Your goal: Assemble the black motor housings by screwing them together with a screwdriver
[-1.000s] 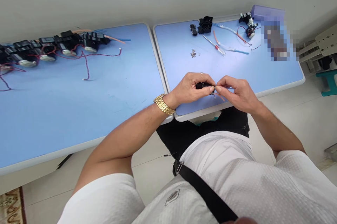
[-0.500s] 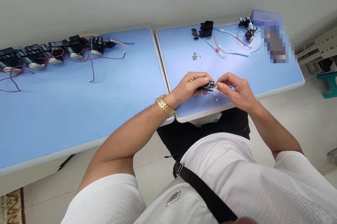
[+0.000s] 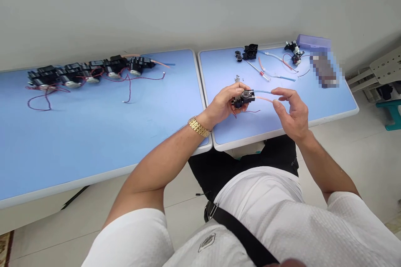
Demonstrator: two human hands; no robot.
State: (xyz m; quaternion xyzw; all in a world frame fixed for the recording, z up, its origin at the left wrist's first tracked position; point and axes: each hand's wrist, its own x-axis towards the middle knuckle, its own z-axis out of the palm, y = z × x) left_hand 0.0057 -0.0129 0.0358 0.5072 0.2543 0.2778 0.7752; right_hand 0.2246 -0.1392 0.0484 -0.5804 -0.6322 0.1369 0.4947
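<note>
My left hand is closed around a small black tubed pump above the right table. A blue tube and an orange tube stick out of its right side. Thin dark red wires hang below it. My right hand is at the far ends of the tubes, thumb and index finger apart. The index fingertip is at the blue tube's end and the thumb by the orange one; whether they touch I cannot tell.
Behind my hands lie small screws, a screwdriver, loose tubes, black housings and another wired assembly. A purple box stands at the back right. Several wired pump units line the left table. A gap separates the tables.
My right hand has moved right, away from the pump, and its fingers have spread. Both tubes now show along their length. My left hand keeps its hold. The camera view has shifted.
</note>
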